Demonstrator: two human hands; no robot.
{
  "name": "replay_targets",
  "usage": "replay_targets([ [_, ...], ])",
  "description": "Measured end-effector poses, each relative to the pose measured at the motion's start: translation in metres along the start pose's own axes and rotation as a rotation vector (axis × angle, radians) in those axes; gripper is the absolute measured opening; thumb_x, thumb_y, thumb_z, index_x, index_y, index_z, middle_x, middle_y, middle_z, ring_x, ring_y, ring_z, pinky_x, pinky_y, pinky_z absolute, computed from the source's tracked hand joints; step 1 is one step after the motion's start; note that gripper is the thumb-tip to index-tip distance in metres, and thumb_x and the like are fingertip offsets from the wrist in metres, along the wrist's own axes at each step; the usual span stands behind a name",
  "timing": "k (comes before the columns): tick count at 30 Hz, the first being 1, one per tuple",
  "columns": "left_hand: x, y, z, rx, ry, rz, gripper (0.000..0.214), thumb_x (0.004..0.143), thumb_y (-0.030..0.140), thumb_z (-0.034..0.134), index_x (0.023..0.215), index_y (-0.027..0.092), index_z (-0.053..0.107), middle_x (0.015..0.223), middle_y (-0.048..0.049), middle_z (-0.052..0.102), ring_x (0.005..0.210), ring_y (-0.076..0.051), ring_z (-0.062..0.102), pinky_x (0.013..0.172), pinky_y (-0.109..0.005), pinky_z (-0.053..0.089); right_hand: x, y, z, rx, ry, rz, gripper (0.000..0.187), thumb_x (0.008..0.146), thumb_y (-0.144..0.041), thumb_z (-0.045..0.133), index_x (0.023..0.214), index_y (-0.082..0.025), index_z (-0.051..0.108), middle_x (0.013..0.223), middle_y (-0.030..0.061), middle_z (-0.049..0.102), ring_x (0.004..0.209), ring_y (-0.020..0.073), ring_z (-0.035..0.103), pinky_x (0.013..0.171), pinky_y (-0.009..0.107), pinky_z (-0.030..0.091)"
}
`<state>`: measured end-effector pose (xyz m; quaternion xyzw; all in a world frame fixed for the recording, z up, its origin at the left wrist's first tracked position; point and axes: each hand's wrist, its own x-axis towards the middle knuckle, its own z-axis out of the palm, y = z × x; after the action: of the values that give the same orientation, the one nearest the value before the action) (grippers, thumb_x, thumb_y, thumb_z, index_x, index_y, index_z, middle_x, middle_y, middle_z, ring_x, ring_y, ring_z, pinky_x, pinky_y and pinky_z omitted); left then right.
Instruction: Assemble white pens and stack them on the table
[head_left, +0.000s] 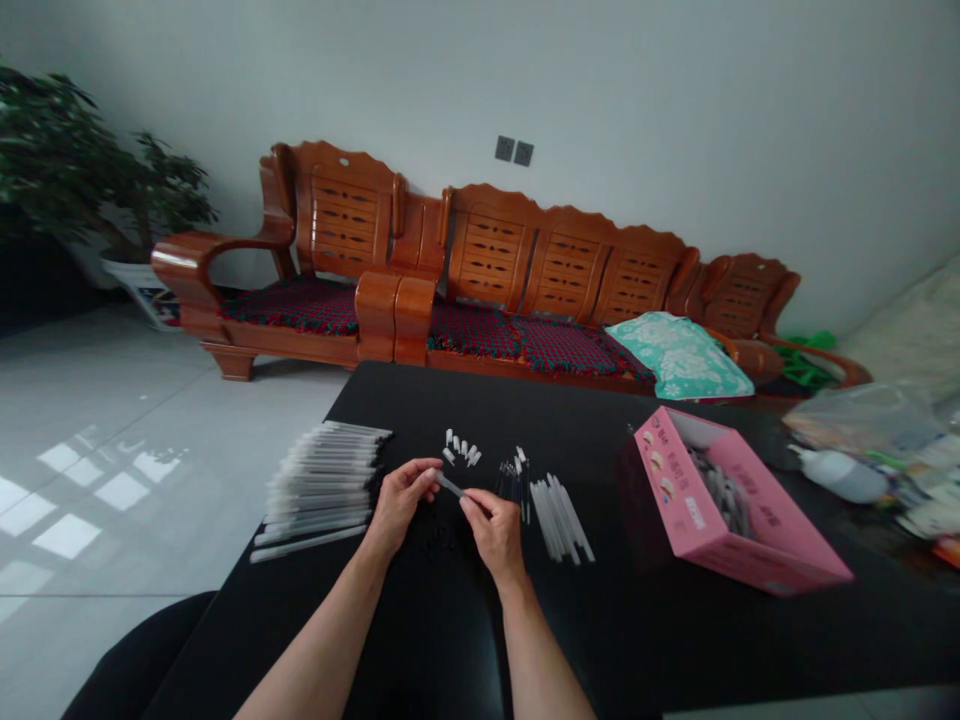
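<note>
Two hands [403, 500] [493, 527] pinch a grey tube [451, 485] above a black table [615, 640] — wooden sofa [491, 245] behind.

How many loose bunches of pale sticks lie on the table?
2: larger bunch left of the left hand; smaller bunch right of the right hand. More may be hidden.

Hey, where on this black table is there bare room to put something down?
The table looks bare along its far edge, beyond the white caps; between the pale tubes and pink box; and on the box's near side. It's crowded around the left hand and right hand, at the row of sticks, and right of the box, near the plastic bag.
</note>
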<state>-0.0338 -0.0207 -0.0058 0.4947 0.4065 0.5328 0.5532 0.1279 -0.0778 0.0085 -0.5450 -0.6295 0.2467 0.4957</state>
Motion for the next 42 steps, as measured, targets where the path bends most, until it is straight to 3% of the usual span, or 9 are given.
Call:
replay_targets([
  [7, -0.004, -0.001, 0.009, -0.07, 0.052, -0.037, 0.04, 0.077, 0.042, 0.065, 0.102, 0.011, 0.07, 0.068, -0.0031, 0.064, 0.059, -0.012, 0.055, 0.055, -0.022, 0.045, -0.001, -0.002, 0.0, -0.154, -0.01, -0.082, 0.03, 0.091, -0.033, 0.049, 0.079, -0.021, 0.073, 0.063, 0.0038, 0.067, 0.056, 0.0158, 0.058, 0.056, 0.023, 0.043],
  [11, -0.007, 0.003, 0.013, -0.047, 0.047, 0.016, 0.039, 0.078, 0.042, 0.065, 0.101, 0.011, 0.071, 0.07, -0.0038, 0.065, 0.06, -0.013, 0.056, 0.058, -0.023, 0.046, -0.001, -0.005, -0.003, -0.127, -0.048, -0.063, 0.037, 0.092, -0.037, 0.046, 0.069, -0.019, 0.069, 0.054, 0.0004, 0.058, 0.05, 0.0135, 0.049, 0.049, 0.023, 0.034],
  [15, -0.008, 0.006, 0.013, -0.028, 0.034, 0.051, 0.038, 0.079, 0.041, 0.063, 0.102, 0.012, 0.071, 0.074, -0.0045, 0.067, 0.062, -0.013, 0.057, 0.059, -0.024, 0.047, -0.001, -0.006, -0.004, -0.06, -0.074, -0.014, 0.038, 0.093, -0.037, 0.045, 0.071, -0.018, 0.069, 0.052, -0.0017, 0.054, 0.048, 0.0128, 0.047, 0.047, 0.023, 0.03],
  [22, -0.006, 0.009, 0.006, 0.028, 0.014, 0.034, 0.036, 0.077, 0.04, 0.065, 0.1, 0.013, 0.07, 0.068, -0.0027, 0.064, 0.059, -0.013, 0.058, 0.056, -0.023, 0.048, -0.001, -0.005, 0.001, -0.062, -0.036, -0.056, 0.029, 0.092, -0.033, 0.048, 0.085, -0.018, 0.072, 0.063, 0.0015, 0.063, 0.056, 0.0147, 0.055, 0.052, 0.023, 0.039],
  [25, -0.006, 0.019, -0.003, 0.09, 0.037, 0.038, 0.031, 0.074, 0.038, 0.068, 0.092, 0.013, 0.071, 0.067, -0.0029, 0.064, 0.058, -0.013, 0.058, 0.054, -0.022, 0.046, 0.0, -0.005, 0.001, -0.057, -0.02, -0.104, 0.025, 0.09, -0.03, 0.052, 0.087, -0.019, 0.073, 0.072, 0.0038, 0.069, 0.064, 0.0167, 0.062, 0.061, 0.024, 0.046],
  [29, -0.011, 0.034, -0.011, 0.014, 0.033, 0.048, 0.034, 0.073, 0.035, 0.07, 0.1, 0.014, 0.068, 0.074, -0.0034, 0.066, 0.065, -0.014, 0.06, 0.059, -0.023, 0.048, 0.0, -0.008, 0.004, -0.033, -0.008, -0.123, 0.024, 0.09, -0.029, 0.051, 0.086, -0.02, 0.073, 0.075, 0.0047, 0.069, 0.067, 0.0175, 0.062, 0.065, 0.025, 0.047],
  [35, -0.021, 0.034, -0.002, -0.146, 0.034, -0.006, 0.043, 0.071, 0.037, 0.073, 0.107, 0.015, 0.063, 0.086, -0.0048, 0.068, 0.07, -0.014, 0.063, 0.059, -0.023, 0.049, -0.002, -0.01, 0.007, -0.022, -0.025, -0.128, 0.03, 0.092, -0.031, 0.048, 0.078, -0.018, 0.071, 0.065, 0.0025, 0.063, 0.059, 0.0158, 0.056, 0.059, 0.025, 0.043],
  [39, -0.023, 0.031, 0.004, -0.11, 0.06, 0.031, 0.04, 0.076, 0.037, 0.068, 0.109, 0.015, 0.061, 0.092, -0.0072, 0.069, 0.074, -0.015, 0.063, 0.058, -0.022, 0.049, -0.003, -0.012, 0.007, -0.023, -0.049, -0.119, 0.031, 0.093, -0.031, 0.047, 0.076, -0.018, 0.07, 0.062, 0.0013, 0.059, 0.057, 0.0147, 0.052, 0.057, 0.024, 0.04],
  [42, -0.023, 0.036, 0.001, -0.034, 0.106, 0.076, 0.033, 0.08, 0.038, 0.064, 0.101, 0.013, 0.064, 0.084, -0.0067, 0.069, 0.072, -0.015, 0.063, 0.059, -0.023, 0.05, -0.004, -0.011, 0.006, -0.002, -0.069, -0.123, 0.027, 0.093, -0.031, 0.049, 0.085, -0.019, 0.072, 0.07, 0.0028, 0.064, 0.063, 0.0158, 0.057, 0.062, 0.025, 0.043],
])
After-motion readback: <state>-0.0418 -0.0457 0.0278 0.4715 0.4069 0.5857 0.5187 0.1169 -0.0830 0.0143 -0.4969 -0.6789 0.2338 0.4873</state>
